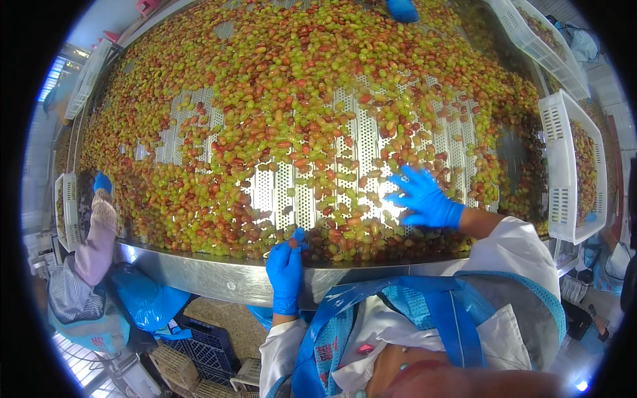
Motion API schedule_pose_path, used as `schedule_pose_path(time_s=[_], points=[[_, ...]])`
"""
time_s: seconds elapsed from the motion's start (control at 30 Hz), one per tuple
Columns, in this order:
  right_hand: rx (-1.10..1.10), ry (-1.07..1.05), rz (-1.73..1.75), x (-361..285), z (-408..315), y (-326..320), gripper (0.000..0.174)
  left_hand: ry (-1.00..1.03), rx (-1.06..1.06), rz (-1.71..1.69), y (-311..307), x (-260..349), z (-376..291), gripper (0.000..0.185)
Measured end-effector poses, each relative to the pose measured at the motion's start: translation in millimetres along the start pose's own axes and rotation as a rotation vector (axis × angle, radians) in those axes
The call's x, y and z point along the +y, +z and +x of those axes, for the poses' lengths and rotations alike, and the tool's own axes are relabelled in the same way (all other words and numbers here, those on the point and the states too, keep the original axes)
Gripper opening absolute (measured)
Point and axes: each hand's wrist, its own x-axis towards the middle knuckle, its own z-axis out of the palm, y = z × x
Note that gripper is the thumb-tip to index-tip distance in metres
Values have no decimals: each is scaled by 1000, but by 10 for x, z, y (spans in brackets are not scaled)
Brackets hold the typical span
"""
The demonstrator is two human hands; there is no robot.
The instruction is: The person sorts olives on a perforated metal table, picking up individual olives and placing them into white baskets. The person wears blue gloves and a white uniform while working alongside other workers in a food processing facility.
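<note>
Loose green and red grapes (278,144) lie spread over a perforated metal sorting table (304,206) in front of me. At the near metal rim, my left hand (284,271), in a blue glove, pinches a dark reddish grape (292,243) between thumb and finger. My right hand (425,199), also gloved in blue, is spread palm down just over the grapes, right of the middle. Its fingers are apart and point left. Whether its fingertips touch the grapes I cannot tell.
White slotted crates of grapes stand at the right edge (561,199), upper right (517,30) and left (69,211). A co-worker's gloved hand (102,183) reaches in at left; another blue glove (403,10) shows at the far side. Plastic crates (209,343) lie on the floor.
</note>
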Motion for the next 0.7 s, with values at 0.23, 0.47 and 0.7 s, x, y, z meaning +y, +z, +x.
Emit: schedule_pose_path(time_s=[0.23, 0.47, 0.7], points=[[396, 252, 402, 608, 1051, -557, 45, 23, 104, 5, -41, -111, 76, 25], [128, 492, -324, 861, 2714, -593, 22, 26, 110, 22, -162, -153, 133, 25], [413, 446, 221, 405, 2210, -434, 22, -2, 82, 74, -309, -126, 219, 27]])
